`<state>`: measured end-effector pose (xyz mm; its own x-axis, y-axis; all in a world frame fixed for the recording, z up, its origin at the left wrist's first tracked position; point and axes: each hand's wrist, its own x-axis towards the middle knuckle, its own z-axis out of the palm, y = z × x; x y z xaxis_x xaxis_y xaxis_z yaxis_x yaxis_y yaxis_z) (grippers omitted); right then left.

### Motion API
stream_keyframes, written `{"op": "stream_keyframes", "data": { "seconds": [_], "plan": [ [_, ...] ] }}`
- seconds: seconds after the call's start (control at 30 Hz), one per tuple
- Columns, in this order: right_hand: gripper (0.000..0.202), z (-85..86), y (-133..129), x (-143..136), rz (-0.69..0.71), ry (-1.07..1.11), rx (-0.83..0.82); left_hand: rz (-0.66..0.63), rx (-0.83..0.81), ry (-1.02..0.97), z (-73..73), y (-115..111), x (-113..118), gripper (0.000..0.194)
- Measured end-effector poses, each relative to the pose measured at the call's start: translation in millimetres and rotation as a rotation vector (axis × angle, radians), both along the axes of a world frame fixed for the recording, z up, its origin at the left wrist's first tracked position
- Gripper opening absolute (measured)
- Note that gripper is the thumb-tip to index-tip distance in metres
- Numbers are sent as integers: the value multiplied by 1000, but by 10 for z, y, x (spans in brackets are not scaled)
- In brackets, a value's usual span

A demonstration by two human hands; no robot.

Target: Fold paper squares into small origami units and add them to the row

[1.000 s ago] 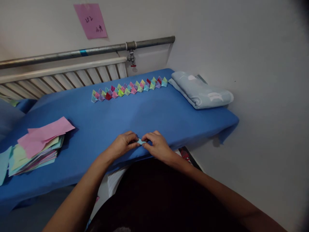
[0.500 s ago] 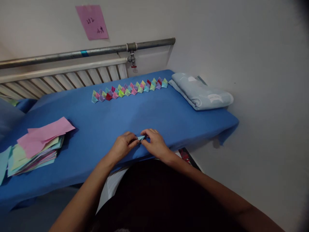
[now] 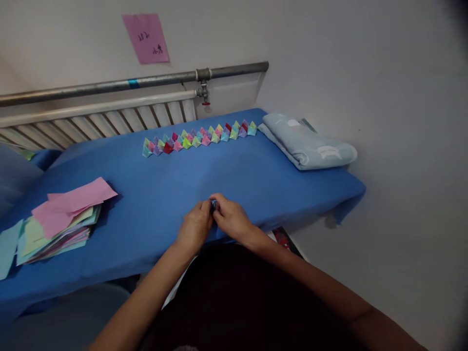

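Note:
Close together near the front edge of the blue-covered bed (image 3: 153,190) are both my hands. Between their fingertips is a small folded piece of light blue paper (image 3: 213,204), mostly covered by the fingers. My left hand (image 3: 196,223) is closed on its left side, with the back of the hand turned up. My right hand (image 3: 231,217) pinches it from the right, fingers curled. Farther back lie two rows of small folded paper pieces (image 3: 186,143) in many colours. To the left rests a stack of coloured paper sheets (image 3: 69,207), pink on top.
A folded light blue blanket (image 3: 309,142) lies at the bed's right end by the wall. Behind the bed run a radiator (image 3: 109,125) and a metal pipe (image 3: 95,87) with a valve. A pink note (image 3: 146,40) hangs above. One light blue sheet (image 3: 8,248) lies far left.
My hands have come closer together, and my left hand has turned over the paper. The light blue piece, plainer to see before, is now mostly hidden. The view has shifted slightly.

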<state>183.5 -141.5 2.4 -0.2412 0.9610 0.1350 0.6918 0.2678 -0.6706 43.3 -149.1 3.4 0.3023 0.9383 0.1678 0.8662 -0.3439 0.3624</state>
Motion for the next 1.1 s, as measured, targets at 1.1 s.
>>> {"op": "stream_keyframes", "data": {
  "seconds": [1.1],
  "plan": [
    [20, 7, 57, -78, -104, 393, 86, 320, 39, -494, 83, -22, 178, 18]
  ]
}}
